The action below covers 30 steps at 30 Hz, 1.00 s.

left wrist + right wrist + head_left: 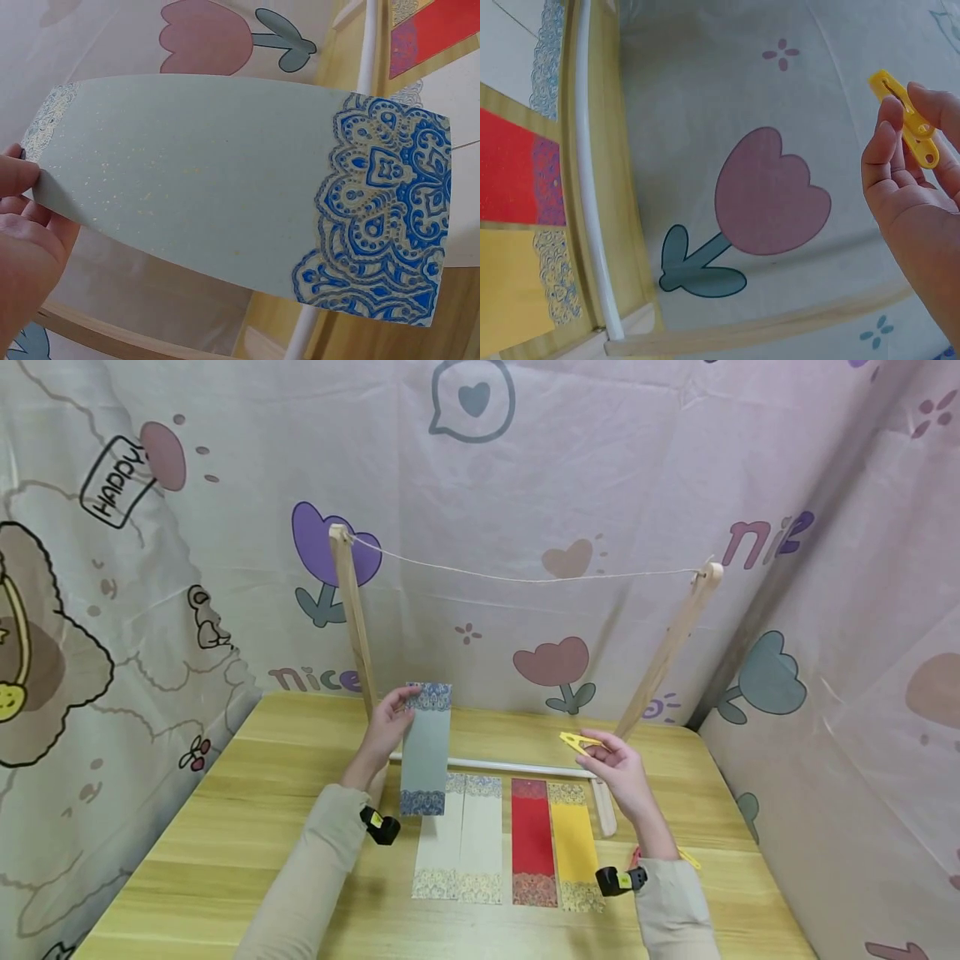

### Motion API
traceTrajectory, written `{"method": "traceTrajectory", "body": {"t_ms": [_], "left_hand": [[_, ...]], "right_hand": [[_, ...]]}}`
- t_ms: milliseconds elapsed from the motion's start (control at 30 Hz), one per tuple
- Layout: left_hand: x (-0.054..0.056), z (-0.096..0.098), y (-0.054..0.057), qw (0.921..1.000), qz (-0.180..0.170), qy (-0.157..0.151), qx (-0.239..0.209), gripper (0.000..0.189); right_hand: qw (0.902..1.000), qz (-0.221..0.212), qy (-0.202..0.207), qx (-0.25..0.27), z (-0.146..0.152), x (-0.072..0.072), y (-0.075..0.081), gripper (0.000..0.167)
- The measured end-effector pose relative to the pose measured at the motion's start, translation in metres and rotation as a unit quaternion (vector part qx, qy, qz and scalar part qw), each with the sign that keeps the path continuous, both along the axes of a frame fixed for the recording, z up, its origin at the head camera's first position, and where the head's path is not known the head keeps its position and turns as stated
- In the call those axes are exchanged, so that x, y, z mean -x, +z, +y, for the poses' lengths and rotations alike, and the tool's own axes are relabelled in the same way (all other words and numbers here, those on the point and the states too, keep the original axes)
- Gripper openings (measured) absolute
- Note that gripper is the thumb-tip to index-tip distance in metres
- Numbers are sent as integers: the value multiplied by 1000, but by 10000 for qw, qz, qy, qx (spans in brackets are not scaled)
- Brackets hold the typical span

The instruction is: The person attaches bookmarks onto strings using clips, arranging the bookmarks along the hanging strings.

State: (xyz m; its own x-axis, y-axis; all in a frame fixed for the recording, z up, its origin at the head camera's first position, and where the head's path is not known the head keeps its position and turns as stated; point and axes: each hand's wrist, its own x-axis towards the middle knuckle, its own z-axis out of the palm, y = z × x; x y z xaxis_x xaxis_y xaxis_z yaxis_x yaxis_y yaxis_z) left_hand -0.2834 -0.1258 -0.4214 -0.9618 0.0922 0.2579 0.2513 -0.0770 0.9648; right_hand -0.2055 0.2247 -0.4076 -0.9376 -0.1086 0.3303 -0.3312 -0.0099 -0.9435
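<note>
My left hand pinches a pale grey-green paper bookmark by its upper left edge, holding it upright above the table. Blue lace patterns cover both ends of this strip. In my right hand a yellow clothespin is pinched between thumb and fingers, its tip pointing left. The right wrist view shows the same clothespin from the side. Below the hands lie two whitish strips, a red strip and a yellow strip, all with patterned ends.
A string hangs between two wooden posts behind the hands. A white rod joins the posts low down. Partly hidden by the right forearm are a red clip and a yellow clip on the wooden table.
</note>
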Motion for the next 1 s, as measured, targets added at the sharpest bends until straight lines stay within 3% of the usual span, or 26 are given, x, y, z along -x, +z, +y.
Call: {"method": "traceTrajectory", "body": {"t_ms": [367, 567, 800, 1000], "left_hand": [[2, 0, 14, 9998, 169, 33, 134, 38], [6, -2, 19, 9996, 168, 111, 186, 36], [10, -5, 24, 9984, 468, 132, 306, 29], [10, -5, 30, 9981, 502, 197, 300, 22]], "right_hand": [[9977, 627, 223, 163, -6, 6, 19, 38], [9979, 597, 158, 204, -9, 9, 24, 40], [9977, 640, 45, -211, -15, 17, 33, 36], [9965, 672, -67, -486, -19, 23, 45, 36]]}}
